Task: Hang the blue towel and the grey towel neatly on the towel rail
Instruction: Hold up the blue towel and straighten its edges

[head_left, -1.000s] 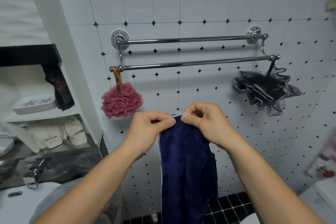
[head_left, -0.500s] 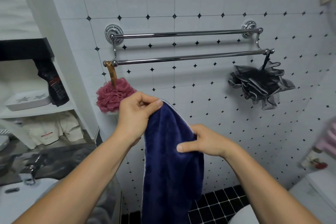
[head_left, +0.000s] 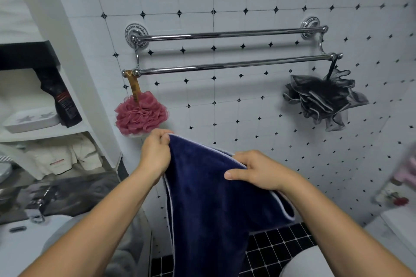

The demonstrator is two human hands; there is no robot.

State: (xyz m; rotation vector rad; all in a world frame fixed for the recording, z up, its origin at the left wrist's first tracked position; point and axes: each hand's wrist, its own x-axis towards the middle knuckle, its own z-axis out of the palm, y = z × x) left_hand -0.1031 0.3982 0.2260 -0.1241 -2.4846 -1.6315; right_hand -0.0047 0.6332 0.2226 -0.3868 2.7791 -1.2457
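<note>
blue towel [head_left: 213,198]: head view; held in the air below the towel rail [head_left: 225,65] and not touching it. its pale-piped top edge slopes from upper left down to the right, and its long axis hangs downward.
left hand [head_left: 155,155]: fingers curled, pinching the towel's higher top corner.
right hand [head_left: 258,171]: lower, thumb in front and fingers behind, gripping the top edge further along.
rail: two chrome bars running left to right on the tiled wall, both bare along their middle.
rail ends: pink bath puff [head_left: 140,117] hangs from the lower bar's left end, black bath puff [head_left: 324,101] from its right end.
writing: dark pouch [head_left: 65,101] at the right edge of the shelf [head_left: 45,132] carries red and white print, too small to read.
hidden: the towel's lower end is cut off by the frame's bottom edge; its right side folds behind the right wrist. grey cloth [head_left: 130,252] under the left forearm is mostly covered, so i cannot tell what it is.
</note>
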